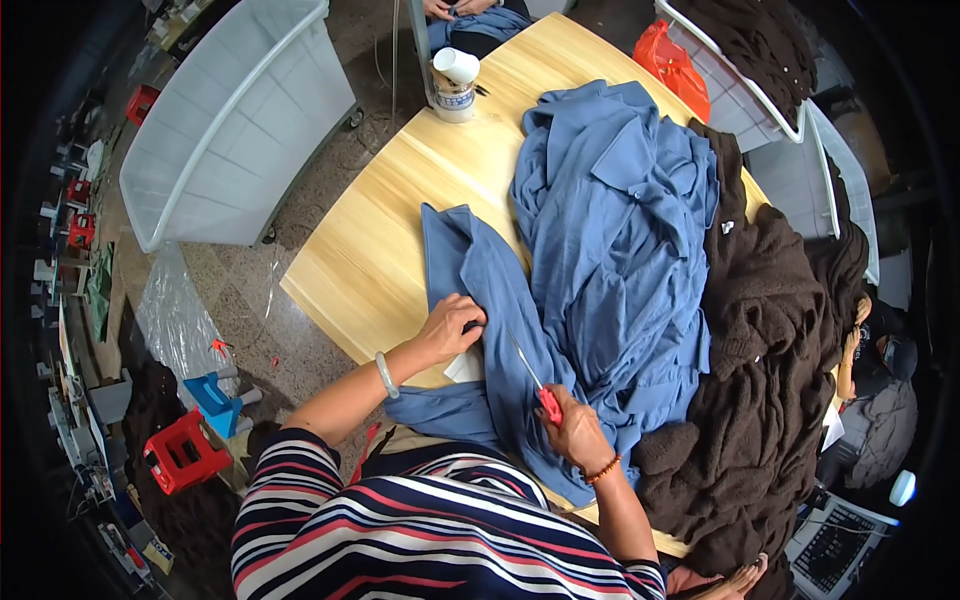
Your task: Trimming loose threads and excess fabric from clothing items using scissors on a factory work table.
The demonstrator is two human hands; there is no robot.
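Observation:
A blue garment (465,255) lies across the near side of the wooden table, next to my body. My left hand (452,325), a pale bangle at its wrist, has its fingers curled onto the cloth's left edge; a small dark patch shows at the fingertips. In my right hand (580,430) are red-handled scissors (547,400), their thin metal blades pointing up and left over the garment. The fingers wrap round the handles, so whether the blades are parted is unclear. A white label or paper piece (463,367) shows just below my left hand.
Blue garments (620,230) are heaped on the table (375,235), with dark brown knitwear (760,400) to their right. A white cup (456,67) tops a container (455,103) at the far edge. Large bins (230,140) stand around. Other people sit at the far side and right.

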